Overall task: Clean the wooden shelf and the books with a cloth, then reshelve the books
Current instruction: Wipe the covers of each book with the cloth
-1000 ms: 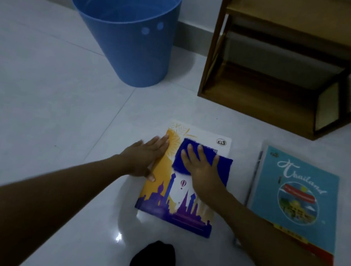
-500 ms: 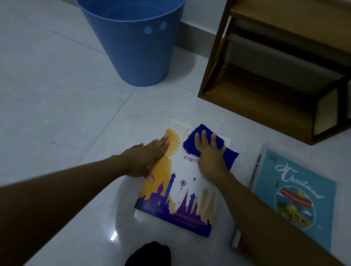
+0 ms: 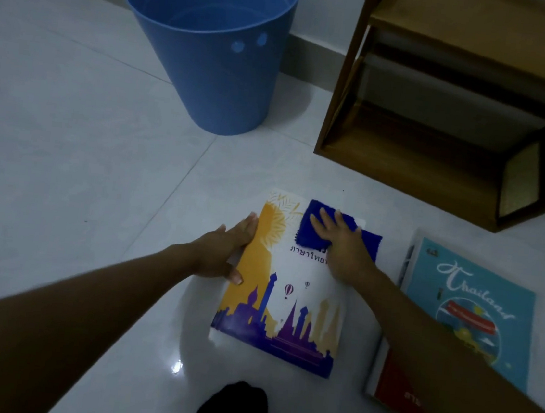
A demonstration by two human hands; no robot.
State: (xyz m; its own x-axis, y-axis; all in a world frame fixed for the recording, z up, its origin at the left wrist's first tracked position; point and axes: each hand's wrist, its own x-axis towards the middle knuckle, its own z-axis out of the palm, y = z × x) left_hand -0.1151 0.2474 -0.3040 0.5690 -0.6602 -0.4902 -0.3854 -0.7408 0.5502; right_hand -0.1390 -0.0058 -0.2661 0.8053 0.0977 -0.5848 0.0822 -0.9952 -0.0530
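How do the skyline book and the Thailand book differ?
The skyline book is white, yellow and purple; the Thailand book is light blue. The left hand touches the skyline book and the right hand presses a blue cloth on it; no hand is on the Thailand book. Both lie flat on the floor.

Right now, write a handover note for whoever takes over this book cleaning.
Left hand rests on the left edge of the yellow and white skyline book. Right hand presses the dark blue cloth on its top right corner. The light blue Thailand book lies on the floor beside it. The brown wooden shelf shows no books.
Done: cannot tell for the shelf.
To do: finish wiping, reshelve both.
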